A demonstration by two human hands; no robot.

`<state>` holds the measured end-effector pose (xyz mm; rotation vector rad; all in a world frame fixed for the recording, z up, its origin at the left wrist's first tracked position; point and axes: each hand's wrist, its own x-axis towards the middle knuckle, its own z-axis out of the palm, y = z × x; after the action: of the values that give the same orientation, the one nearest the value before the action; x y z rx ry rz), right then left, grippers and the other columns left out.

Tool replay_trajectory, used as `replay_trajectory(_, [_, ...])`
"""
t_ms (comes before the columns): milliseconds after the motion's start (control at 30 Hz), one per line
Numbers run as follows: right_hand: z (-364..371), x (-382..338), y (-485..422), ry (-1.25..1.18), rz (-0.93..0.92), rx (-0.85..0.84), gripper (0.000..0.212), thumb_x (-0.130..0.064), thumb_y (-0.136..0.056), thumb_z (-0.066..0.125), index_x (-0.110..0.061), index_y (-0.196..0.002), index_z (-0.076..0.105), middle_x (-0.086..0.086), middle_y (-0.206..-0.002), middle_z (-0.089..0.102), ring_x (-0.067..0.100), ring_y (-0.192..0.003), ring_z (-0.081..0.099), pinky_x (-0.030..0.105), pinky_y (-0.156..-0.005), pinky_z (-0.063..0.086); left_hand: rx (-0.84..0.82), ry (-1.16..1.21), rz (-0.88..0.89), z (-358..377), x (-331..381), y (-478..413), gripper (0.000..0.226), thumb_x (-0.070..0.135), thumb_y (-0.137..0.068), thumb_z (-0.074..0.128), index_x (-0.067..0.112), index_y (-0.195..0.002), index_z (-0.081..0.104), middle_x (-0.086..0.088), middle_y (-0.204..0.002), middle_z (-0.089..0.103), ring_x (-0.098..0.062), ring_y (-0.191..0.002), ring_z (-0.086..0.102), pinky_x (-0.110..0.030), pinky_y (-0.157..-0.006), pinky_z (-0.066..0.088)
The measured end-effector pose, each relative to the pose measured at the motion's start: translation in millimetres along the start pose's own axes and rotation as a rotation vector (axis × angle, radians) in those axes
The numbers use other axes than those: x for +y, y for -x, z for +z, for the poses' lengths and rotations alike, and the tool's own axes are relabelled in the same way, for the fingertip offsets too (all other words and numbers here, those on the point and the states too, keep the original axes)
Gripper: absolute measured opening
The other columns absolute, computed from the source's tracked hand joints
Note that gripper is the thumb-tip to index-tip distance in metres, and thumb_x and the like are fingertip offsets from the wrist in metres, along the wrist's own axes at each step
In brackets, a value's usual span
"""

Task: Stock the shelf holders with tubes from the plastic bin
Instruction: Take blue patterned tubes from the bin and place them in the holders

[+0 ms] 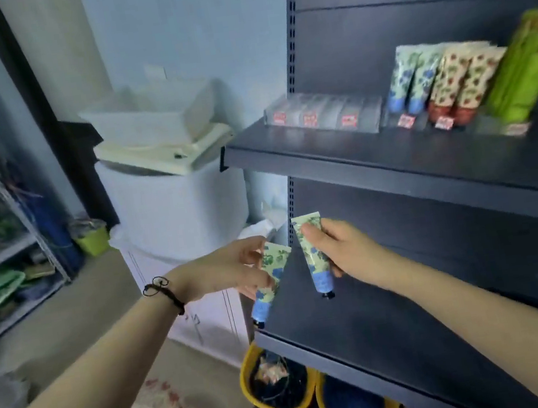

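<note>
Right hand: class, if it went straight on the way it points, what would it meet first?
Probably the left tube, pinched by the left hand: the right hand, gripping the right tube, points up-left towards it. Depth is unclear.

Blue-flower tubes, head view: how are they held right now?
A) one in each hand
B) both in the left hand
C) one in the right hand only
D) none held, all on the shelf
A: the left hand grips one blue-flower tube and the right hand pinches a second blue-flower tube, both caps pointing down.
</note>
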<state>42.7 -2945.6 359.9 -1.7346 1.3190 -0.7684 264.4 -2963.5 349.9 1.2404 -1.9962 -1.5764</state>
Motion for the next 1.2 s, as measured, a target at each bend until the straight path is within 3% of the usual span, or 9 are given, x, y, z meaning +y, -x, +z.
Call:
replay_trajectory(133, [-46, -65, 2, 0.144, -0.125, 0.107, 0.041, -0.04, -0.097, 0.049, -0.005, -0.075, 0.049, 0.001, -0.058, 0.049, 0.004, -0.042, 0.045, 0.014, -0.046, 0.038, 0.025, -0.035, 0.162, -26, 82, 5, 0.044, 0.018, -0.069, 0.069, 0.019, -0.111, 0.054, -0.012, -0.112, 0.064, -0.019, -0.093, 0.064, -0.025, -0.073, 0.054])
replay_trajectory(233, [-83, -99, 3, 0.165, -0.164, 0.157, 0.042, -0.037, -0.097, 0.051, 0.003, -0.087, 0.058, -0.002, -0.055, 0.05, 0.006, -0.043, 0.047, 0.016, -0.045, 0.039, 0.039, -0.068, 0.269, -31, 139, 6, 0.043, 0.012, -0.074, 0.063, 0.017, -0.114, 0.05, 0.001, -0.093, 0.066, -0.016, -0.09, 0.062, -0.027, -0.073, 0.053])
replay_trajectory(333, [-117, -124, 3, 0.188, -0.211, 0.199, 0.025, -0.033, -0.097, 0.053, -0.009, -0.095, 0.061, -0.001, -0.06, 0.055, 0.011, -0.045, 0.05, 0.017, -0.042, 0.034, 0.061, -0.065, 0.295, -28, 183, 0, 0.05, 0.008, -0.069, 0.06, 0.015, -0.117, 0.048, 0.003, -0.072, 0.063, -0.021, -0.081, 0.059, -0.029, -0.071, 0.055])
replay_trajectory(500, [-171, -144, -4, 0.266, -0.252, 0.269, 0.011, -0.03, -0.094, 0.058, -0.022, -0.086, 0.057, 0.024, -0.081, 0.068, 0.017, -0.048, 0.056, 0.017, -0.038, 0.036, 0.114, -0.207, 0.301, -29, 241, -27, 0.043, 0.012, -0.075, 0.07, 0.011, -0.115, 0.052, -0.002, -0.075, 0.067, -0.021, -0.071, 0.064, -0.043, -0.085, 0.053])
replay_trajectory(600, [-208, -154, -13, 0.318, -0.217, 0.312, 0.013, -0.029, -0.089, 0.066, -0.018, -0.084, 0.062, 0.017, -0.08, 0.07, 0.026, -0.054, 0.061, 0.026, -0.045, 0.043, 0.136, -0.262, 0.319, -34, 274, -55, 0.028, 0.013, -0.085, 0.068, 0.015, -0.11, 0.056, 0.006, -0.064, 0.067, -0.019, -0.068, 0.063, -0.04, -0.081, 0.054])
replay_trajectory(767, [-273, -160, -36, 0.451, -0.203, 0.426, 0.013, -0.025, -0.079, 0.078, -0.013, -0.08, 0.074, -0.004, -0.059, 0.062, 0.0, -0.046, 0.052, 0.013, -0.043, 0.037, 0.21, -0.215, 0.345, -41, 312, -115, 0.021, 0.015, -0.087, 0.066, 0.017, -0.103, 0.052, 0.001, -0.067, 0.071, -0.013, -0.06, 0.067, -0.031, -0.07, 0.058])
replay_trajectory(967, [-311, -132, -75, 0.762, -0.127, 0.363, 0.013, -0.028, -0.084, 0.072, -0.016, -0.086, 0.078, -0.005, -0.082, 0.073, 0.016, -0.084, 0.067, 0.038, -0.081, 0.055, 0.296, -0.092, 0.367, -30, 308, -188, 0.013, 0.004, -0.092, 0.056, 0.009, -0.095, 0.045, -0.014, -0.086, 0.066, -0.019, -0.065, 0.068, -0.033, -0.067, 0.06])
replay_trajectory(1067, [-313, -118, -85, 0.803, -0.121, 0.372, 0.01, -0.026, -0.083, 0.071, -0.019, -0.084, 0.077, -0.006, -0.079, 0.071, 0.016, -0.083, 0.067, 0.04, -0.079, 0.056, 0.343, -0.129, 0.346, -27, 301, -213, 0.008, 0.005, -0.093, 0.055, 0.011, -0.095, 0.05, -0.019, -0.098, 0.065, -0.031, -0.083, 0.067, -0.041, -0.078, 0.058])
replay_trajectory(1200, [-312, -106, -92, 0.818, -0.126, 0.377, 0.009, -0.027, -0.081, 0.074, -0.019, -0.086, 0.076, -0.01, -0.076, 0.065, 0.016, -0.083, 0.066, 0.036, -0.075, 0.055, 0.415, -0.218, 0.324, -27, 299, -227, 0.007, 0.009, -0.093, 0.056, 0.016, -0.091, 0.055, -0.016, -0.106, 0.066, -0.024, -0.087, 0.066, -0.036, -0.077, 0.056])
